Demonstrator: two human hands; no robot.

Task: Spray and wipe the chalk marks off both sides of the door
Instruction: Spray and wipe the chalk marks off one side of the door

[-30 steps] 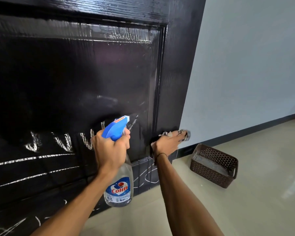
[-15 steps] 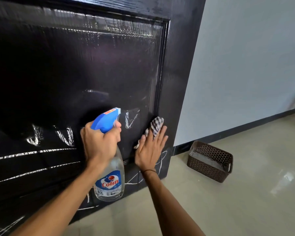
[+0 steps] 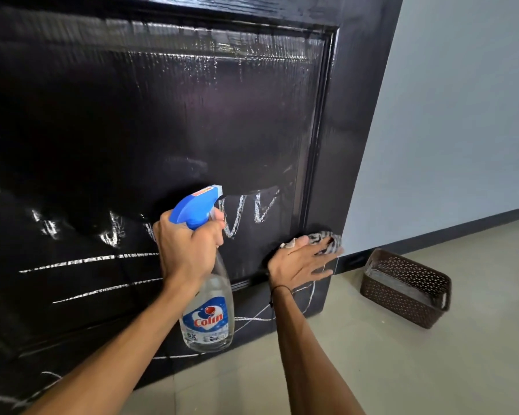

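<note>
Two zigzag chalk marks (image 3: 249, 211) lie up-left of our right hand (image 3: 300, 260), whose spread fingers press the cloth (image 3: 327, 239) flat to the door (image 3: 192, 115).

The door (image 3: 192, 115) ran past the top and left edges. The right hand (image 3: 301, 260) covered most of the cloth (image 3: 327, 239), and its fingertips were motion-blurred. The left hand (image 3: 188, 248) hid the spray bottle's (image 3: 207, 319) neck and trigger.

The left hand (image 3: 189, 250) grips a spray bottle (image 3: 206, 301); at its three o'clock, the right hand (image 3: 300, 262) presses a cloth (image 3: 327, 239) flat against the chalk-marked door (image 3: 162, 115).
</note>
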